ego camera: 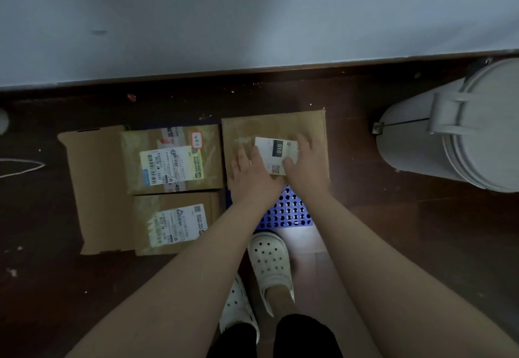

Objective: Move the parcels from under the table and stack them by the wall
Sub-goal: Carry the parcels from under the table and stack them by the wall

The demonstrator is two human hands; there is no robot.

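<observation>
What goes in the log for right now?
left hand and right hand: on white box | white box: on brown parcel | brown parcel: near wall

L hand [250, 173] & R hand [304, 168] rest on white parcel [276, 151] atop brown parcel [275, 124], nr wall [252, 15].

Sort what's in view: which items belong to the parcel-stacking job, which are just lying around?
Job: 010 parcel, left hand and right hand resting on it; far labelled parcel; near labelled parcel; wall.
Lying about: lidded bin; white cord; red scrap.
</observation>
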